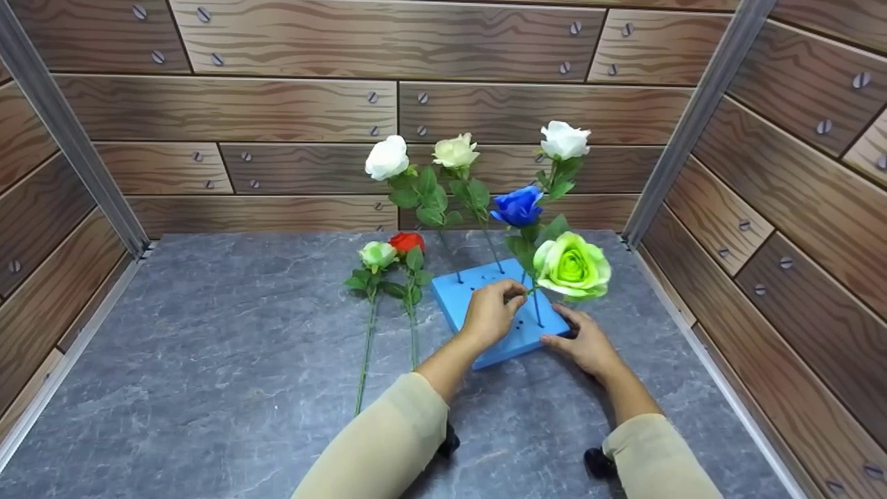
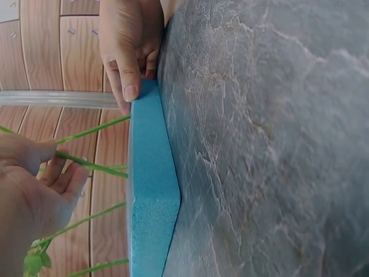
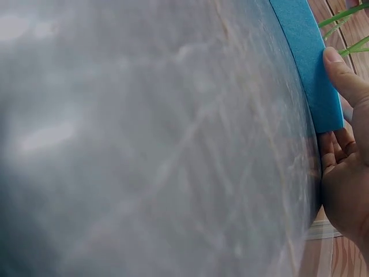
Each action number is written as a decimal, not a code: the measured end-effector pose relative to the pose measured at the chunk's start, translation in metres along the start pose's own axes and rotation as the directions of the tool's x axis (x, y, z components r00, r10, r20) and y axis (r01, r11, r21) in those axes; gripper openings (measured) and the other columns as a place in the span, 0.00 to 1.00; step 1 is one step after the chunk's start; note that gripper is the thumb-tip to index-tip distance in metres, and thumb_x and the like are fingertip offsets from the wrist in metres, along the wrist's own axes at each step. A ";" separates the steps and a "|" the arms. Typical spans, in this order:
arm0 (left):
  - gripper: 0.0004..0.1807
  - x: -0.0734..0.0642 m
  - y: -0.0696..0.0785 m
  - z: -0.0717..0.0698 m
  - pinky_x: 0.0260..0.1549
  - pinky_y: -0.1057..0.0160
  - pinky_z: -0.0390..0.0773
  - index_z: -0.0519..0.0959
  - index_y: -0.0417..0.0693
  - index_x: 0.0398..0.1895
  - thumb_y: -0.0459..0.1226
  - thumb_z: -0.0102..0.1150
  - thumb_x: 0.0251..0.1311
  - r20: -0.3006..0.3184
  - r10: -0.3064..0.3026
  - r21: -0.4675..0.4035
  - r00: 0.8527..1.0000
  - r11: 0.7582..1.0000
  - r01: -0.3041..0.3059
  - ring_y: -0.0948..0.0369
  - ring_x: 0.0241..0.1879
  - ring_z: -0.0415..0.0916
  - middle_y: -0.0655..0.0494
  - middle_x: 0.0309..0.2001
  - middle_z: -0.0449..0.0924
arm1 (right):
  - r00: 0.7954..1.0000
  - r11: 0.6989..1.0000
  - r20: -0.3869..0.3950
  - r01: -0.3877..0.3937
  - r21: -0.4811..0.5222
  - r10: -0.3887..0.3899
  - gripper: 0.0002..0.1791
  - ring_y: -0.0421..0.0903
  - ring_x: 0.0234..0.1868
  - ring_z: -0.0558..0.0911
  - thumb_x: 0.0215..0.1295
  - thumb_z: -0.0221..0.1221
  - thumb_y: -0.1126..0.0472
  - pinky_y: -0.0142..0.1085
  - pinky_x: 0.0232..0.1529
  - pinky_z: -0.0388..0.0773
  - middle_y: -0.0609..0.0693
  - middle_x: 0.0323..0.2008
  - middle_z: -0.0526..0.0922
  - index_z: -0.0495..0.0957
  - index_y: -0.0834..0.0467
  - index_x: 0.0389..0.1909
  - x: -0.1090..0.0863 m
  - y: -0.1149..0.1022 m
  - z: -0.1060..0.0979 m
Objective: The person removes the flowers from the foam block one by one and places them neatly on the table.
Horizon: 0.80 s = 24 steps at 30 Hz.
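Observation:
My left hand (image 1: 493,312) is over the blue foam block (image 1: 454,305), pinching a thin green rose stem (image 2: 92,164) between thumb and fingers. I cannot tell which rose it belongs to. The right hand (image 1: 585,343) grips the block's right corner, thumb on the near side and fingers round the far side. Close to both hands, a large green rose (image 1: 573,265) leans out over the block, its stem standing in a hole near that corner. Behind it rise a blue rose (image 1: 518,206), two white roses (image 1: 387,158) and a cream rose (image 1: 455,151).
Left of the block, a pale green rose (image 1: 378,256) and a red rose (image 1: 407,242) lie on the grey marbled table (image 1: 229,346), stems toward me. Wood-patterned walls (image 1: 277,111) with metal corner posts enclose the back and sides. Several small holes dot the block's top.

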<state>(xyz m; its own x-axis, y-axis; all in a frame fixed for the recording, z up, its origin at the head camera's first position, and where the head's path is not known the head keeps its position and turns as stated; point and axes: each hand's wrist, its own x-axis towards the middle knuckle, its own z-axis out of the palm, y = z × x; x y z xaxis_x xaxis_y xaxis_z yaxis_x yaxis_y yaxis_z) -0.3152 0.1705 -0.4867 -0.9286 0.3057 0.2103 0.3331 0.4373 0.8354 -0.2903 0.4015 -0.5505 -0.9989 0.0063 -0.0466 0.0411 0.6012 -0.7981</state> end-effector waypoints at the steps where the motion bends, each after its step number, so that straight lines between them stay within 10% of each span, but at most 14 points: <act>1: 0.11 0.000 0.000 0.000 0.53 0.63 0.88 0.89 0.56 0.56 0.41 0.61 0.80 -0.004 0.005 0.002 1.000 1.000 -0.005 0.60 0.55 0.89 0.58 0.54 0.92 | 1.000 1.000 0.001 0.001 -0.001 -0.001 0.47 0.70 0.75 0.73 0.72 0.72 0.50 0.62 0.75 0.73 0.71 0.76 0.65 0.61 0.59 0.84 0.000 0.000 0.000; 24: 0.11 -0.004 0.006 -0.014 0.48 0.73 0.87 0.88 0.51 0.56 0.39 0.60 0.79 -0.126 0.164 -0.059 0.978 0.983 -0.173 0.62 0.51 0.91 0.54 0.52 0.93 | 1.000 1.000 -0.006 0.009 -0.023 -0.009 0.48 0.70 0.73 0.75 0.71 0.72 0.49 0.61 0.74 0.75 0.71 0.75 0.67 0.62 0.60 0.84 -0.001 0.000 0.000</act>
<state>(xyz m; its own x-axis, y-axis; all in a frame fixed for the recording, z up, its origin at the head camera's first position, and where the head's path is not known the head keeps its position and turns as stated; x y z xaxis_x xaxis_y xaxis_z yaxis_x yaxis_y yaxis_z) -0.3116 0.1599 -0.4760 -0.8743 0.2647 0.4068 0.4783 0.3272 0.8150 -0.2898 0.4015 -0.5507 -0.9993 0.0056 -0.0362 0.0319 0.6194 -0.7844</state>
